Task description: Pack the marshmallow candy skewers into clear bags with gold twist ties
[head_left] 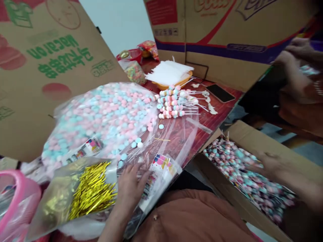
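My left hand point(132, 185) lies with its fingers apart on clear printed plastic bags point(164, 164) at the table's front edge. Beside it, a clear bag holds gold twist ties point(93, 190). My right hand point(264, 166), smeared by motion, is over a carton point(252, 134) filled with many wrapped pink, blue and white candy skewers point(237, 168); its fingers cannot be made out. Farther back on the table, bare marshmallow skewers point(173, 102) lie in a pile with their sticks pointing right. A large clear bag of loose marshmallows point(101, 114) spreads left of them.
White sticks point(169, 72) rest on a yellow basket point(174, 85). A phone point(220, 92) lies near the table's right edge. Large cardboard boxes point(227, 53) stand behind and at left. A pink basket point(19, 195) is at lower left. Another person's hands point(300, 55) show at upper right.
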`<state>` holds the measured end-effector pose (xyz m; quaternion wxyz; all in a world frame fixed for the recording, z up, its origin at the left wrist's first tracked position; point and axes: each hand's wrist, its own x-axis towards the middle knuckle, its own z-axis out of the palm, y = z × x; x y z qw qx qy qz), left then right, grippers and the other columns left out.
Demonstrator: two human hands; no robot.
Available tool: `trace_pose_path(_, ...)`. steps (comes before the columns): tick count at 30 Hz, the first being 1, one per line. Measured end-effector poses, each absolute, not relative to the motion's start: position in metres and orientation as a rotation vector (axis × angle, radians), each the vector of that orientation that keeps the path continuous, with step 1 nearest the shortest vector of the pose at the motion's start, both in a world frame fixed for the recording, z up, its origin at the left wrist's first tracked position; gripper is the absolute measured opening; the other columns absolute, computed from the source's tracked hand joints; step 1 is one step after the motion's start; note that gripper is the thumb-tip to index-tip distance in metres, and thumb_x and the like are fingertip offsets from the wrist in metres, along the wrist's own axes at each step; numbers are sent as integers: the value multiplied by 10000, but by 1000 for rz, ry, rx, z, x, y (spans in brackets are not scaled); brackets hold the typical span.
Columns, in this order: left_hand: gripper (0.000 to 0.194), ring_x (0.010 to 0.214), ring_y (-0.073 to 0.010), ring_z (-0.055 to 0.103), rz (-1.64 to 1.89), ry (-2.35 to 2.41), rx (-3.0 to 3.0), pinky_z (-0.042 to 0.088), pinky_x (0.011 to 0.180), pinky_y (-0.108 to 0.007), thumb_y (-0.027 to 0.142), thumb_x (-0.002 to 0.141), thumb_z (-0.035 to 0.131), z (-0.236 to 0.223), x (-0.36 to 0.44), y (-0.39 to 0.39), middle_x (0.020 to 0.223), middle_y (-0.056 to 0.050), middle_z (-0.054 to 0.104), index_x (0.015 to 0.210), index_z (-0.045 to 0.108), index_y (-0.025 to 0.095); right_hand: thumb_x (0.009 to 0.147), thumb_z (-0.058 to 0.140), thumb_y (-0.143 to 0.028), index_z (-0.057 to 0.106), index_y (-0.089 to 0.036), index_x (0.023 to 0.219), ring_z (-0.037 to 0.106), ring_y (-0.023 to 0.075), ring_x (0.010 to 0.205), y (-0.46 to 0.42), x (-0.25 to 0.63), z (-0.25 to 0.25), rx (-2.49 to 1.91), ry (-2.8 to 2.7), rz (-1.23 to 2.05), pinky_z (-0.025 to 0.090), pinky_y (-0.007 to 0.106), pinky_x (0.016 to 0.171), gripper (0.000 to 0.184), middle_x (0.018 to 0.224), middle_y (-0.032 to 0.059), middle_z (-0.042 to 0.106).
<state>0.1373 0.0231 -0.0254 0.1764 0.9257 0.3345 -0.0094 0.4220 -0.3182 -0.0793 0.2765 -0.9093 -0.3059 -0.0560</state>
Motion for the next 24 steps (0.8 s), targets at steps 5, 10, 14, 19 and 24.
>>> trace_pose_path(5, 402, 903, -268, 579, -307, 1075, 2636, 393, 782, -378, 483, 724, 581, -39, 167, 12, 936, -90, 657, 984, 625, 180, 805, 509, -370, 595, -222, 998, 635, 223, 649, -269, 390, -80, -2385, -965, 38, 463, 330, 565, 258, 809, 123, 685)
trace_pose_path(10, 295, 674, -140, 571, -268, 867, 2506, 371, 635, -232, 315, 875, 393, -33, 160, 21, 676, -2, 642, 768, 639, 194, 850, 479, -272, 631, -173, 897, 568, 222, 836, -141, 328, -41, -1965, -1341, -100, 436, 374, 770, 187, 865, 90, 656)
trace_pose_path(14, 320, 759, -184, 601, -237, 635, 2730, 397, 749, -309, 234, 895, 322, -13, 145, 26, 765, -45, 676, 851, 635, 185, 796, 561, -257, 597, -157, 1006, 475, 250, 985, -83, 298, -34, -1735, -1679, 145, 372, 406, 843, 236, 1044, 114, 598)
trace_pose_path(19, 242, 912, -226, 608, 262, 588, 2864, 398, 866, -399, 230, 846, 431, -10, 130, 24, 987, -87, 678, 1011, 606, 201, 838, 461, -187, 516, -182, 662, 472, 167, 741, -68, 278, -33, -1541, -1534, 375, 372, 319, 722, 184, 694, 22, 531)
trace_pose_path(24, 169, 650, -180, 607, 421, 635, 2666, 450, 658, -310, 273, 827, 495, -19, 132, 29, 676, -4, 665, 719, 607, 208, 794, 523, -193, 517, -188, 724, 496, 154, 777, -74, 280, -23, -1487, -1250, 535, 395, 269, 706, 71, 777, 20, 540)
